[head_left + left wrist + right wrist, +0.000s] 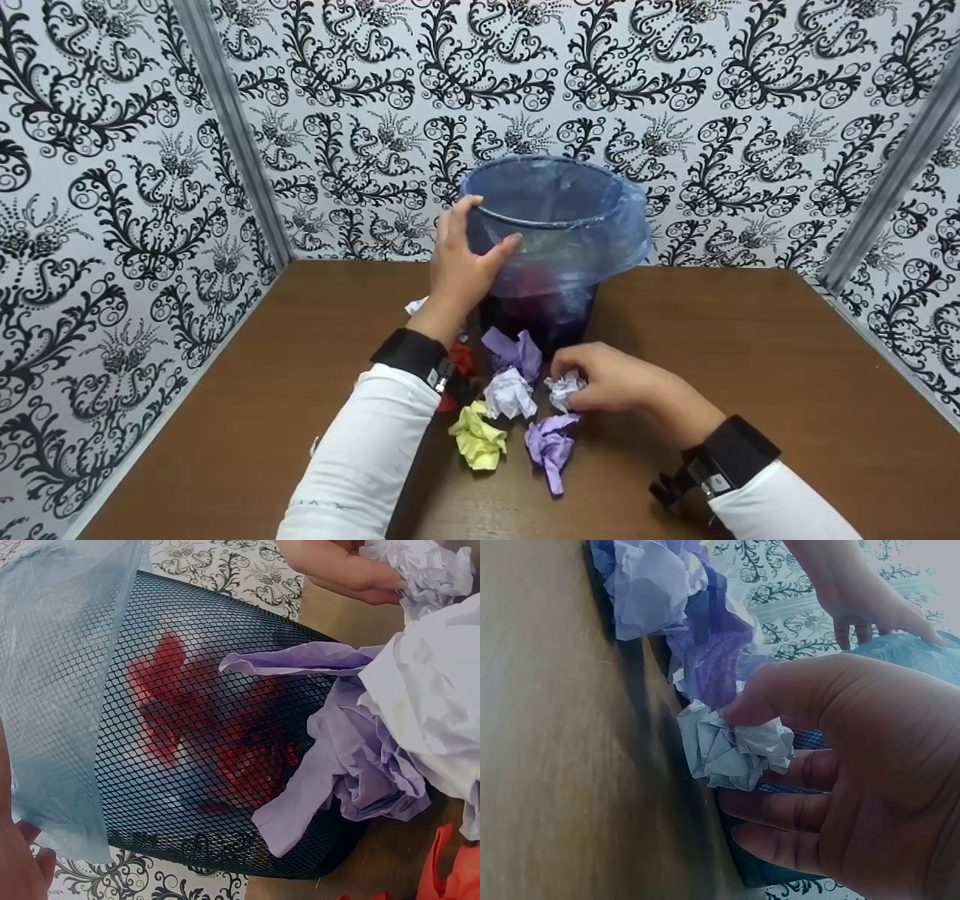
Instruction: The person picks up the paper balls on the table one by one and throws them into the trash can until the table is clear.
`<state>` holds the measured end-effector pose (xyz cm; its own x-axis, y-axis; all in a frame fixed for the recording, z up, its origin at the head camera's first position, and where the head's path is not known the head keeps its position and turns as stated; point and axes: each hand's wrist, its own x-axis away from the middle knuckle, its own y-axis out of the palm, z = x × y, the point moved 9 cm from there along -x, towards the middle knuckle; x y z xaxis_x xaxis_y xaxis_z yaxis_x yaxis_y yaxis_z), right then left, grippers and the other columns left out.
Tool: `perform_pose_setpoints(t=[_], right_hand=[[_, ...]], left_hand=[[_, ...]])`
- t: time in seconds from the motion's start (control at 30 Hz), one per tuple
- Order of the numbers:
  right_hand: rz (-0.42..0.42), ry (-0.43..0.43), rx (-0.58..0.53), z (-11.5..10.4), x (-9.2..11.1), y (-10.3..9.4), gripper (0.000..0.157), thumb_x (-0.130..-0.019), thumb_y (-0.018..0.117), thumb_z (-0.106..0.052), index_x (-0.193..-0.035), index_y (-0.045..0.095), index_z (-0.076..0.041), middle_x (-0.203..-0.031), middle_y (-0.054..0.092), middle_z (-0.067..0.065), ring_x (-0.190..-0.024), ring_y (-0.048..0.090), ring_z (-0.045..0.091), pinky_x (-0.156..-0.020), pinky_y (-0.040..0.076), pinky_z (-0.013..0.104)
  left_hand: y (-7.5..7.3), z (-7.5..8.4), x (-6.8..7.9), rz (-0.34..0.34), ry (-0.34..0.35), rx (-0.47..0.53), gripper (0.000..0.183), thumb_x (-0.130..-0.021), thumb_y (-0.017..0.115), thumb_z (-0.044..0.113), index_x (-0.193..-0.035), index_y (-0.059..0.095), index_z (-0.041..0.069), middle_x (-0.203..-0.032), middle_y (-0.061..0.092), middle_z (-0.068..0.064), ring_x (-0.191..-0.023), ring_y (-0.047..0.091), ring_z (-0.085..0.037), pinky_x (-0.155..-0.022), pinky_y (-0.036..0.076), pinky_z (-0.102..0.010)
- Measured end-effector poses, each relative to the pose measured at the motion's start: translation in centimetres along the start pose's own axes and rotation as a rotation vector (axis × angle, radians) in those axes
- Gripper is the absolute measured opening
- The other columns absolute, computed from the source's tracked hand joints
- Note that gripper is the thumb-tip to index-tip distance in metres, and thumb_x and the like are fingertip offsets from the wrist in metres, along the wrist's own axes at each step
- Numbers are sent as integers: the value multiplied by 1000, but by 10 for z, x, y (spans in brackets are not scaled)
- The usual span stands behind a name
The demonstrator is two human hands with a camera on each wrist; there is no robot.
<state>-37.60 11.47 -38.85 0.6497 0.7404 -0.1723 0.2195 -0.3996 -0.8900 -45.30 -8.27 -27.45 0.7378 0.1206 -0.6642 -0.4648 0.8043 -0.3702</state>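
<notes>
A black mesh wastebasket (187,712) stands at the back middle of the table, lined with a blue plastic bag (592,262) folded over its rim. My left hand (465,255) grips the bin's left side near the rim, thumb on the bag at the front. Red crumpled paper (172,697) shows through the mesh. With thumb and fingers, my right hand (615,379) pinches a small white paper ball (731,746) low in front of the bin. Left of it lie another white paper ball (511,394) and a purple crumpled paper (516,352).
Nearer me are a yellow paper ball (478,436) and a second purple paper (551,448). Red paper (460,360) lies partly behind my left wrist, with a white scrap (415,305) beyond it. Patterned walls (360,142) border the brown table (720,330).
</notes>
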Motion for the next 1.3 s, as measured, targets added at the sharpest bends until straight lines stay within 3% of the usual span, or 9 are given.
perform_pose_setpoints(t=[0.23, 0.43, 0.63, 0.9, 1.07, 1.3], right_hand=[[0, 25, -36, -3, 4, -13, 22, -75, 73, -11, -97, 68, -16, -86, 67, -4, -80, 62, 17, -70, 50, 22], [23, -2, -30, -13, 7, -26, 22, -77, 74, -13, -97, 68, -17, -85, 67, -7, -78, 61, 12, -70, 51, 23], [57, -20, -42, -24, 10, -50, 23, -80, 77, -15, -100, 68, -20, -87, 67, -8, -76, 60, 8, -67, 53, 25], [91, -11, -92, -44, 4, -101, 23, -85, 80, -19, -103, 67, -25, -92, 69, -6, -78, 65, 16, -67, 58, 28], [137, -25, -28, -65, -3, -148, 23, -88, 80, -26, -107, 67, -22, -95, 68, -2, -78, 63, 19, -67, 56, 29], [210, 67, 13, -80, -14, -210, 27, -87, 81, -24, -111, 68, -18, -104, 67, 2, -87, 63, 21, -73, 58, 28]], left_hand=[[1, -1, 0, -9, -6, -2, 79, -79, 73, 72, -144, 41, 38, -148, 48, -5, -125, 57, -27, -98, 53, -49], [1, -1, -1, -18, -14, -12, 80, -78, 72, 73, -144, 41, 39, -149, 48, -5, -124, 58, -28, -97, 53, -49], [2, -1, -1, -30, -25, -9, 81, -77, 72, 75, -144, 41, 40, -148, 49, -4, -119, 59, -26, -95, 53, -47], [0, -2, -1, -19, -8, 2, 80, -79, 73, 71, -144, 42, 37, -144, 50, -4, -119, 58, -25, -94, 53, -46], [0, -1, -2, -13, 6, 10, 79, -79, 75, 68, -143, 43, 35, -145, 49, -3, -123, 56, -25, -97, 51, -46], [-1, -3, -2, -35, -18, -4, 79, -78, 74, 71, -143, 43, 37, -145, 49, -4, -120, 58, -26, -95, 52, -47]])
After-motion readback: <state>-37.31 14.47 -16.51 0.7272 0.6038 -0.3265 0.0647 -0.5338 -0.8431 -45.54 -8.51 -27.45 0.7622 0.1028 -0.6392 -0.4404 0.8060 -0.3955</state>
